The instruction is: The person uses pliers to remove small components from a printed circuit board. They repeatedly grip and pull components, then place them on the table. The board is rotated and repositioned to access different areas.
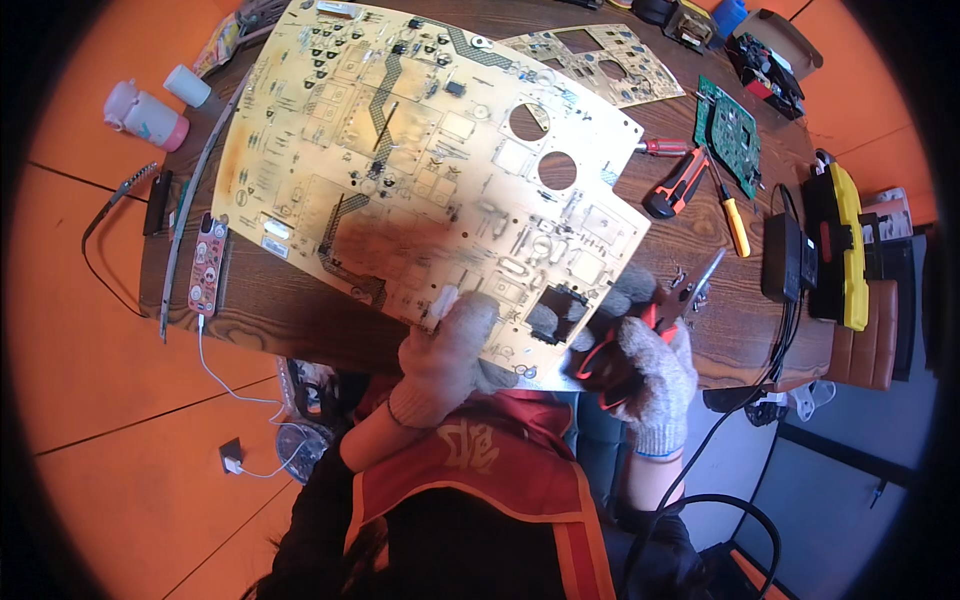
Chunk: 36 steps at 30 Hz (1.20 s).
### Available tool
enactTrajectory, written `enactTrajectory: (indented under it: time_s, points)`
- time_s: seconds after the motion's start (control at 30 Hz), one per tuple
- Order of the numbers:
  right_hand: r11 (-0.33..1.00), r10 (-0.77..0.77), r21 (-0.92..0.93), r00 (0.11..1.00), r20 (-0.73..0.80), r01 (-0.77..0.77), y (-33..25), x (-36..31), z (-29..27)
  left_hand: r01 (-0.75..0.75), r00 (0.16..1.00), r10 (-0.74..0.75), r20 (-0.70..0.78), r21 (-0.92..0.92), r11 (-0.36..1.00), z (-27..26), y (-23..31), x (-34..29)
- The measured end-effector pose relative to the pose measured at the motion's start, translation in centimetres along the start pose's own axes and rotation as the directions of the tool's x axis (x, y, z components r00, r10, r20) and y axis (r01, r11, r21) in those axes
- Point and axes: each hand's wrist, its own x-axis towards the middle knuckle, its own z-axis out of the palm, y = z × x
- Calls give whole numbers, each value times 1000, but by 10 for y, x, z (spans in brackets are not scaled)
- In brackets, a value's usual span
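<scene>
A large cream circuit board (480,150) lies tilted over the dark wooden table, its near edge raised toward me. Brown scorch marks and small leads cover its face, and it has two round holes and a rectangular cut-out. My left hand (450,350), in a grey knitted glove, grips the near edge with the thumb on top. Beside the near right corner my right hand (655,370), also gloved, is closed around red-and-black handled pliers (672,305), whose jaws point up and right. Some grey glove fingertips show through the cut-out.
Right of the board lie an orange-black utility knife (675,183), a yellow-handled screwdriver (736,225), a green circuit board (728,135) and a black power adapter (790,255). A smaller cream board (640,75) lies behind. A phone (207,265) sits left, near a bottle (145,115).
</scene>
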Motion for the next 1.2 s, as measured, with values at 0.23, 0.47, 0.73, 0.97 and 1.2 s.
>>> enactTrajectory:
  time_s: [0.23, 0.47, 0.73, 0.97, 1.2]
  points:
    - [997, -69, -42, 995, 69, 72, 10, -4, 3, 295, 939, -58, 339, -707, 643, -9, 9, -7]
    - [994, -110, 22, 993, 31, 110, 8, -2, -13, 636, 750, -144, 646, -644, 425, -19, -7, -11]
    - [908, -245, -342, 969, 34, 241, -11, 4, -19, -359, 932, 356, 75, 341, 869, -22, 40, -15]
    - [735, -373, -564, 919, 126, 376, -35, 16, -32, -379, 887, 461, 18, 601, 704, -28, 49, -4]
    - [645, -212, -730, 971, 113, 226, -27, 17, -29, -344, 901, 427, -78, 473, 811, -29, 51, -1]
